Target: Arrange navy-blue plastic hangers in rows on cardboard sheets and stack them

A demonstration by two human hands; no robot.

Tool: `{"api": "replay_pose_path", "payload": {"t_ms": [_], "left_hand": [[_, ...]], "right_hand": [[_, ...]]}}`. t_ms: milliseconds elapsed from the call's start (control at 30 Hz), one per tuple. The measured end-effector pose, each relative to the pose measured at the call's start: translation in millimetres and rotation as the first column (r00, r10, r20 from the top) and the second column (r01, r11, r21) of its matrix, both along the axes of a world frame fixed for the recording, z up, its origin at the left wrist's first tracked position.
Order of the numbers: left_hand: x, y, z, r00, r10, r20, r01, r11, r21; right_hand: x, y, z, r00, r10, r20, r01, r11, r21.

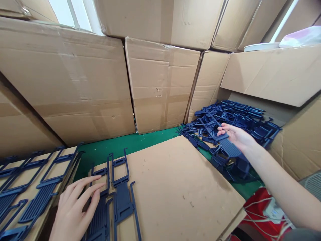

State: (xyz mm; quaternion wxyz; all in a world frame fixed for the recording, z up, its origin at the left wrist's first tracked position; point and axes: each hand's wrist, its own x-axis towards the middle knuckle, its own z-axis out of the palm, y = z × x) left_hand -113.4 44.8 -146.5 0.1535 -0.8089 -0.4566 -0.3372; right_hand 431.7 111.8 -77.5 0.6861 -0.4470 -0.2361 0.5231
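My left hand [77, 207] is at the lower left with its fingers spread. It hovers over or lightly touches a dark blue plastic frame with a ribbed panel [97, 214]; which of the two I cannot tell. Just right of that piece, another blue frame with a flat panel [123, 199] lies on the cardboard sheet [175, 187]. Over at the right, my right hand [235, 137] pinches a blue plastic frame with a ribbed panel [229, 148]. That frame hangs tilted above a heap of similar blue parts [260, 130], and the heap blurs its outline.
Large cardboard boxes [160, 83] form a wall behind the green surface [100, 145]. More blue frames rest in a row on a cardboard stack [62, 174] at the left. White cables [263, 219] lie over something red at the lower right.
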Motion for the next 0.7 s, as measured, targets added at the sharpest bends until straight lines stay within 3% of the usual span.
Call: {"api": "replay_pose_path", "payload": {"t_ms": [167, 267, 500, 700], "left_hand": [[1.3, -0.7, -1.4, 1.000, 0.012, 0.025, -0.012, 1.000, -0.029], [3.5, -1.5, -2.7, 0.999, 0.018, 0.031, -0.017, 0.999, -0.040], [9.8, -5.6, -2.9, 0.999, 0.020, 0.044, -0.015, 0.995, -0.101], [6.9, -7.5, -2.1, 0.996, 0.049, 0.068, -0.041, 0.992, -0.115]], "right_hand": [[-49.0, -17.7, -28.4, 0.927, 0.360, 0.103, -0.347, 0.930, -0.121], [-71.4, -27.7, -37.1, 0.848, 0.486, 0.213, -0.468, 0.874, -0.133], [-110.6, -40.4, -42.2, 0.651, 0.566, 0.506, -0.592, 0.796, -0.127], [-134.6, -44.2, -49.1, 0.412, 0.621, 0.667, -0.731, 0.662, -0.166]]}}
